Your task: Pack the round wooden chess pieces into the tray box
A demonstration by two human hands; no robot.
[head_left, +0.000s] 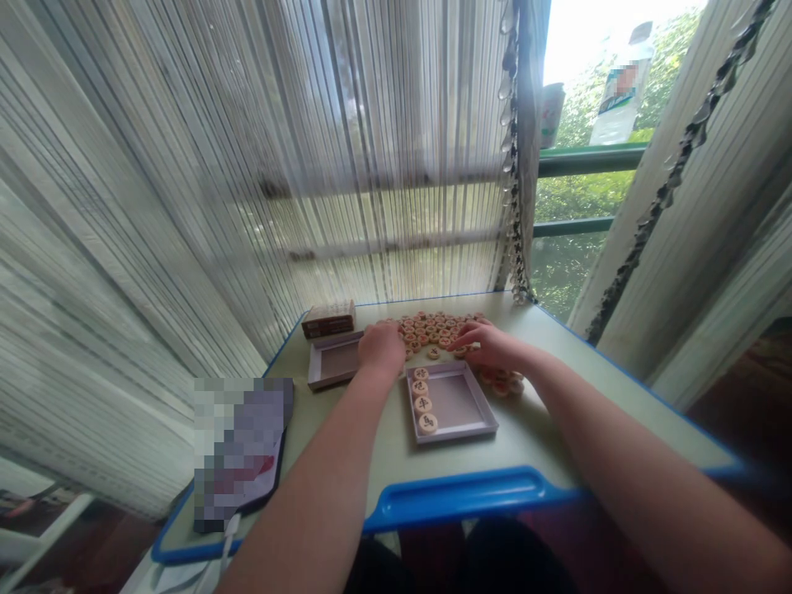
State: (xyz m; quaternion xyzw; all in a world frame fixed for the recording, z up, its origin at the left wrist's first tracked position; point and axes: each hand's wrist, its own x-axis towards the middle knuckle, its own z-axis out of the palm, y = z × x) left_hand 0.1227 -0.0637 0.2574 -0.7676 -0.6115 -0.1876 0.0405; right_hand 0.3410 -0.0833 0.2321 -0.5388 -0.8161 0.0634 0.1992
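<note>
A heap of round wooden chess pieces [433, 328] lies at the far side of the green table [557, 429]. My left hand [382, 347] rests knuckles-up at the heap's left edge, fingers curled down onto the pieces. My right hand [488, 342] reaches in from the right, its fingers pinched among the pieces. Just in front of both hands sits a shallow pale box tray [461, 404] with a column of several pieces [423, 400] along its left side. More pieces [504, 382] lie under my right wrist.
A second shallow tray [334, 360] lies left of my left hand, with a brown box [327, 318] behind it. A dark pouch [238, 450] lies at the table's left front corner. Curtains hang behind; a window opens at the right. The table has a blue rim [458, 495].
</note>
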